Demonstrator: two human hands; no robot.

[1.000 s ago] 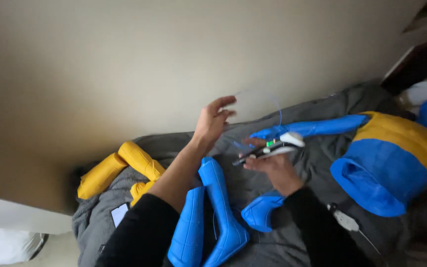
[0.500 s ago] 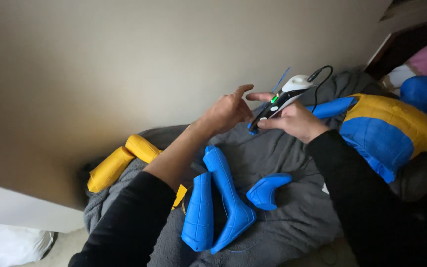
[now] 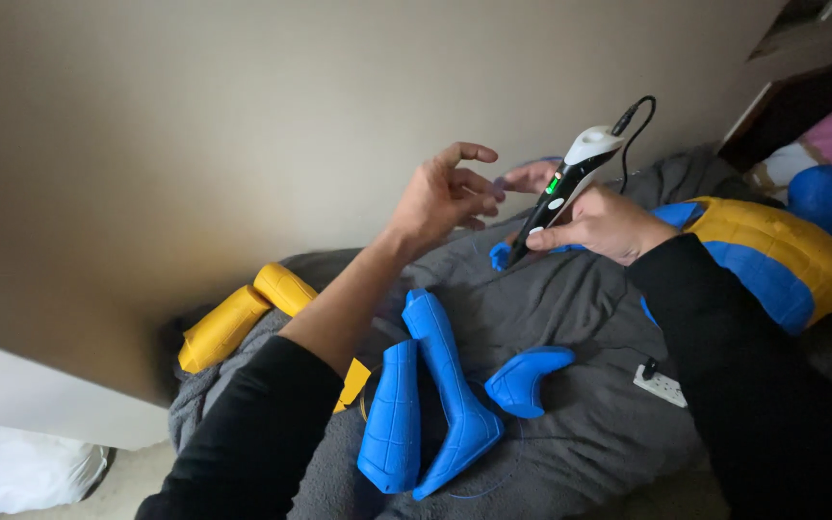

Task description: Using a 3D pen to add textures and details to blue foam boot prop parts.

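The right hand (image 3: pixel 601 223) wraps closed around a black-and-white 3D-printing pen (image 3: pixel 562 189), tip angled down toward a small blue piece (image 3: pixel 501 256) on the grey blanket (image 3: pixel 589 308), a green light showing on the pen's body and a black cable (image 3: pixel 636 117) rising from its top. Just beside it, the left hand (image 3: pixel 447 197) hovers with fingers spread and loosely curled, holding nothing that can be made out, though a faint blue filament may run near it.

Spread across the blanket lie the printed shell parts: three blue pieces in the foreground, namely a long boot-like section (image 3: pixel 447 390), a ribbed panel (image 3: pixel 392 416) touching its side, and a curved smaller piece (image 3: pixel 524 377) a little apart. Two yellow cylinders (image 3: pixel 247 313) rest at the blanket's left edge. At right sits one large blue-and-yellow torso shell (image 3: pixel 772 260), and a white power strip (image 3: pixel 662 385) lies near the sleeve. By appearances, the parts are printed but remain separate; joining looks barely begun.
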